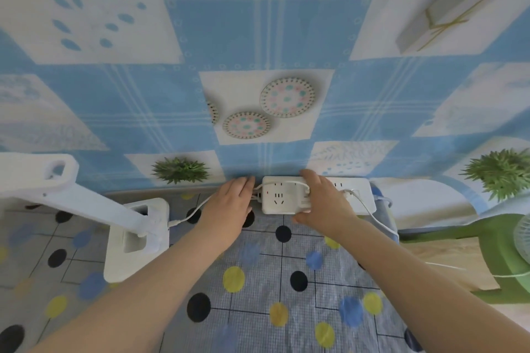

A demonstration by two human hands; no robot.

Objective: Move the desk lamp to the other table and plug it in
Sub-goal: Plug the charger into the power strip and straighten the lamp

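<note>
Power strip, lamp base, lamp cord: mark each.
power strip point(279, 203), head view, top face by the sockets
lamp base point(134, 241), head view, flat white top
lamp cord point(187, 216), head view, stretch leaving the base

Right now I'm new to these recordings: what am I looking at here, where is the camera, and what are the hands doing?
There is no machine: a person wears one camera on the head, looking down at their own arms. A white desk lamp stands on a dotted tablecloth. Its white cord runs toward a white power strip at the table's far edge. The right hand grips the strip. The left hand, fingers fairly straight, is at the strip's end where the cord arrives; the plug itself is hidden.
</note>
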